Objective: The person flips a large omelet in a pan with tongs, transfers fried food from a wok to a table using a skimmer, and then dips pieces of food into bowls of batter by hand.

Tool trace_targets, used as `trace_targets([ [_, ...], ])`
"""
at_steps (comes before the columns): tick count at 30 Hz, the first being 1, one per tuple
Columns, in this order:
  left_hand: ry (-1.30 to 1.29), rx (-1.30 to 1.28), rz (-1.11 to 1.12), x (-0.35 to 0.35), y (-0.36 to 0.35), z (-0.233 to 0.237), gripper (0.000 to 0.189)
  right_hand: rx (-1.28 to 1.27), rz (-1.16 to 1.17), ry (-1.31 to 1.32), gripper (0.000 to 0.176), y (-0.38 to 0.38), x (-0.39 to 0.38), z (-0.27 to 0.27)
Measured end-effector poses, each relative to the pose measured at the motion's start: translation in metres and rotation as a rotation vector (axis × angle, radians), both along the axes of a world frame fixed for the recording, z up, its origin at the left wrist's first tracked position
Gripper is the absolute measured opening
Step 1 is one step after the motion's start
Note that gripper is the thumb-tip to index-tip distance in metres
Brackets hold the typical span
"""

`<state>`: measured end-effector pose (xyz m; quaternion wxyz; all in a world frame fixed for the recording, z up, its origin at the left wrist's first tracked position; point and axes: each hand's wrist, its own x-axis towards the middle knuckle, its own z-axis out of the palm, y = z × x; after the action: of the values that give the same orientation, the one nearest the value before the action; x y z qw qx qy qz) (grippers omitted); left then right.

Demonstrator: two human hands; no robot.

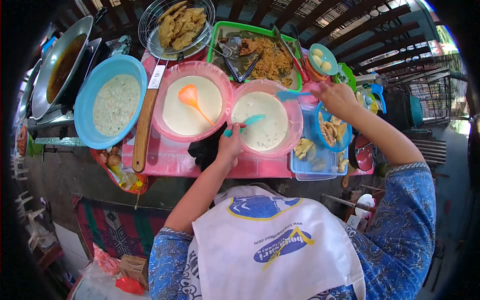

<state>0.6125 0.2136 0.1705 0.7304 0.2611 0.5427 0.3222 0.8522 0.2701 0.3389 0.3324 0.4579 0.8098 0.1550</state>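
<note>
My left hand (230,147) is closed round the handle of a teal spoon (254,120), whose head rests in the white batter of the right pink bowl (296,122). Over the bowl's upper right side, my right hand (337,97) grips a blue spatula (292,95), its blade at the bowl's rim. An orange ladle (188,95) lies in pale batter in the left pink bowl (162,117). Just below my right hand is a blue bowl (345,141) of sliced food.
A light blue basin (85,105) of batter stands at left, beside a wok (40,95). A wooden-handled tool (145,130) lies between the bowls. Behind are a strainer (145,25) of fried pieces, a green tray (217,35) and a bowl of eggs (315,50).
</note>
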Motion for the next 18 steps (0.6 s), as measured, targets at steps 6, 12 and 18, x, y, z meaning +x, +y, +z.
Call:
trace_targets([
  [6, -0.122, 0.05, 0.224, 0.018, -0.029, -0.005, 0.029, -0.237, -0.379, 0.029, 0.025, -0.078, -0.009, 0.01],
  [12, 0.022, 0.255, 0.385, 0.041, -0.045, -0.035, 0.031, -0.283, -0.443, 0.121, 0.028, -0.095, -0.03, 0.023],
  [18, 0.031, 0.102, 0.063, 0.002, 0.017, -0.012, 0.03, -0.122, -0.303, 0.0, 0.027, -0.043, -0.025, 0.005],
])
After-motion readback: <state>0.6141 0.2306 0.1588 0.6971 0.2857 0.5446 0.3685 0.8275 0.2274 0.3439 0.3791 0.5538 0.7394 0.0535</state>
